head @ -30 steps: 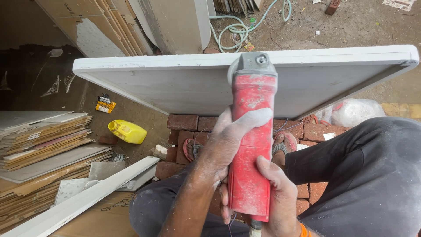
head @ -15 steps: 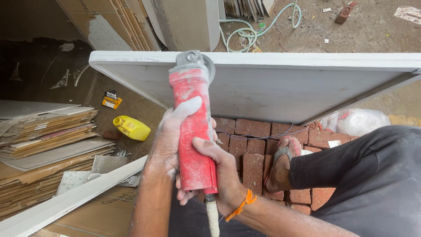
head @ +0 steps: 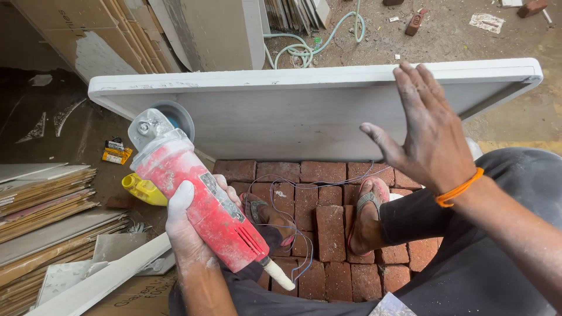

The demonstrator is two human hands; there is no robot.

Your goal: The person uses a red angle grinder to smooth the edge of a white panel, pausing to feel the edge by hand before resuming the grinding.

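Since half a second ago, the red angle grinder [head: 196,202] has been swung leftward, now gripped only by the left hand [head: 190,234]. Released, the right hand [head: 430,137] is held open near the pale slab's [head: 293,117] top edge, which appears mostly ground, with finishing judged left.

the left hand [head: 190,237], dusted white, is wrapped around the body of a red angle grinder with a grey metal head [head: 193,196], tilted so its disc points up and left, near the left end of a large pale grey stone slab [head: 293,117] standing on edge. the right hand [head: 430,137], with an orange band at the wrist, is held flat and open over the slab's top edge; whether it touches is unclear. below lies a red brick floor [head: 331,231] with two sandalled feet on it. a yellow plastic container [head: 143,190] sits just behind the grinder, beside stacked flat tiles [head: 47,205].
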